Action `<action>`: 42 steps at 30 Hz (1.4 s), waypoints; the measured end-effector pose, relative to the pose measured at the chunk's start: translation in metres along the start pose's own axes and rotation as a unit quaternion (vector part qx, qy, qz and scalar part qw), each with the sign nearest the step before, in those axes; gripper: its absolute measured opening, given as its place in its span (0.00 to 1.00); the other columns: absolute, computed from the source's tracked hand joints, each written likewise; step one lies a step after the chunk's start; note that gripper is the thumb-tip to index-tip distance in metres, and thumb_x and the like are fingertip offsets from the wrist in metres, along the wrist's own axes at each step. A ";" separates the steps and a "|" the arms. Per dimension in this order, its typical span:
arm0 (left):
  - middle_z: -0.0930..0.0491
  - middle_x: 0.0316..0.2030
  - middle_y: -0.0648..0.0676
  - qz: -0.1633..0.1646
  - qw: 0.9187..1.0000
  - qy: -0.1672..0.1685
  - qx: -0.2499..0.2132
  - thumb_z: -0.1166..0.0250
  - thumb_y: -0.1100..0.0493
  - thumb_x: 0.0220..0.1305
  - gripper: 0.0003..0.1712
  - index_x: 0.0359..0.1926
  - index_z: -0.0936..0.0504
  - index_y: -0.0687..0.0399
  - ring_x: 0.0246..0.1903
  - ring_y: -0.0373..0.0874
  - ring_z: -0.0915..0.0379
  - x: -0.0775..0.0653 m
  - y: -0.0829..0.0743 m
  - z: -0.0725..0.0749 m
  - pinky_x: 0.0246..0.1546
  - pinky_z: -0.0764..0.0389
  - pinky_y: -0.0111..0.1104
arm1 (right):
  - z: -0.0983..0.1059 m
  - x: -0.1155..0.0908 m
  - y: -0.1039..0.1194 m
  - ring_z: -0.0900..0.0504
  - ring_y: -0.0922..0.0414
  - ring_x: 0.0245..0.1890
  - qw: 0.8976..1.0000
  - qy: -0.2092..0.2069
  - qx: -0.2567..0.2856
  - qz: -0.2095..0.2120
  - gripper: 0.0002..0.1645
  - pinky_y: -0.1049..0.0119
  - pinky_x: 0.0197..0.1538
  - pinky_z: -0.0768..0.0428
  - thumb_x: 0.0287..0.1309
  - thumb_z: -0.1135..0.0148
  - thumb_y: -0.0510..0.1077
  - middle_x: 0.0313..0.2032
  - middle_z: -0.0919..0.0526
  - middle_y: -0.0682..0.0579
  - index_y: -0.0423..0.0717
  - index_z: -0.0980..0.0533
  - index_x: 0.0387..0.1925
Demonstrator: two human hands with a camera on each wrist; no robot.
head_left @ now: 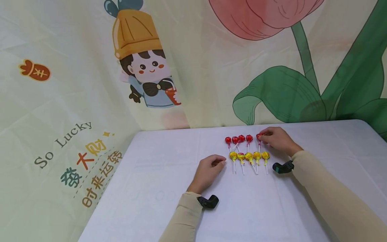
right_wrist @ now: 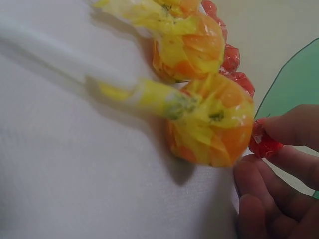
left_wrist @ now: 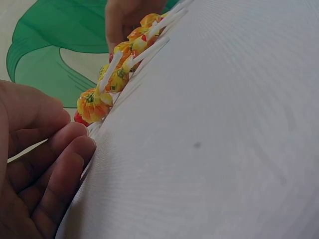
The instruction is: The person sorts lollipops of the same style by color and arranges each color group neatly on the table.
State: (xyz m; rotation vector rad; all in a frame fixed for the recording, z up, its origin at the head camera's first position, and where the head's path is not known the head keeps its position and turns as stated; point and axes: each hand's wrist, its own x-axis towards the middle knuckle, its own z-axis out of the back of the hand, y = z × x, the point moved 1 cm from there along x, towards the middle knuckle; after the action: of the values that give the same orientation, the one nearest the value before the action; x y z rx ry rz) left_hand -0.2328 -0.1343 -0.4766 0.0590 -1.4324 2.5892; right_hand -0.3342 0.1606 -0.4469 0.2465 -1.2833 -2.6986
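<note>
My right hand (head_left: 280,140) pinches the head of a red-wrapped lollipop (head_left: 258,136) at the right end of a row of red lollipops (head_left: 249,138). Its white stick points toward me. In the right wrist view, thumb and fingers close around that red head (right_wrist: 264,142), just beyond a yellow lollipop (right_wrist: 214,124). Nearer to me lies a row of yellow-wrapped lollipops (head_left: 249,157), sticks also pointing my way. My left hand (head_left: 208,170) rests at the left of the yellow row, fingers loosely bent and holding nothing, fingertips close to the end yellow lollipop (left_wrist: 93,105).
A white cloth covers the table (head_left: 151,188). Behind it hangs a printed backdrop (head_left: 205,84) with a cartoon figure, a flower and green leaves. Black wrist devices (head_left: 208,201) sit at both sleeves. Two red lollipops at the left have crossing sticks (head_left: 235,147).
</note>
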 end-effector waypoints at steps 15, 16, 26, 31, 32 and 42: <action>0.18 0.41 0.41 0.004 1.000 0.003 0.006 0.37 0.52 0.70 0.10 0.48 0.14 0.43 0.42 0.37 0.24 0.001 -0.005 -0.001 0.47 0.22 0.35 | -0.003 0.004 0.000 0.24 0.44 0.47 1.000 0.000 -0.024 -0.002 0.25 0.55 0.50 0.20 0.68 0.39 0.49 0.54 0.22 0.38 0.38 0.24 0.59; 0.18 0.41 0.41 0.003 1.000 0.002 0.007 0.37 0.52 0.71 0.10 0.48 0.14 0.43 0.42 0.37 0.24 0.001 -0.005 -0.001 0.47 0.22 0.35 | -0.003 0.004 0.000 0.24 0.44 0.48 1.000 0.000 -0.025 -0.001 0.25 0.55 0.50 0.20 0.68 0.39 0.49 0.54 0.22 0.38 0.38 0.23 0.59; 0.18 0.41 0.41 0.008 1.000 0.001 0.009 0.37 0.51 0.71 0.10 0.48 0.14 0.42 0.42 0.38 0.25 0.000 -0.003 0.000 0.47 0.22 0.36 | -0.008 0.005 0.000 0.26 0.42 0.53 1.000 -0.005 -0.020 -0.006 0.24 0.49 0.55 0.23 0.68 0.37 0.50 0.54 0.22 0.38 0.39 0.23 0.58; 0.18 0.41 0.41 0.011 1.000 0.003 0.012 0.37 0.51 0.71 0.10 0.49 0.14 0.42 0.41 0.38 0.25 -0.002 -0.002 0.000 0.46 0.22 0.36 | -0.011 0.005 0.000 0.27 0.40 0.55 1.000 -0.005 -0.011 -0.018 0.25 0.47 0.58 0.24 0.67 0.37 0.50 0.55 0.23 0.37 0.39 0.23 0.59; 0.18 0.41 0.40 0.011 1.000 0.003 0.013 0.37 0.51 0.71 0.10 0.49 0.14 0.42 0.41 0.38 0.25 -0.002 -0.002 0.000 0.46 0.22 0.36 | -0.011 0.005 0.000 0.28 0.40 0.56 1.000 -0.005 -0.010 -0.019 0.25 0.47 0.58 0.24 0.67 0.37 0.50 0.56 0.23 0.37 0.39 0.23 0.59; 0.18 0.40 0.41 0.009 1.000 0.000 0.015 0.37 0.51 0.71 0.10 0.49 0.14 0.42 0.41 0.38 0.25 -0.001 -0.004 0.000 0.46 0.22 0.36 | -0.008 0.003 0.001 0.27 0.42 0.53 1.000 -0.005 -0.013 -0.010 0.26 0.49 0.56 0.23 0.69 0.41 0.50 0.57 0.23 0.37 0.38 0.24 0.61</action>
State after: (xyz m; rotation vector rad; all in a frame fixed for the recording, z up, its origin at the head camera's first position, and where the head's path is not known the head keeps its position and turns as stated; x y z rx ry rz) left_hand -0.2308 -0.1327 -0.4733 0.0487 -1.3994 2.6262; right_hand -0.3352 0.1535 -0.4510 0.2464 -1.2537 -2.7351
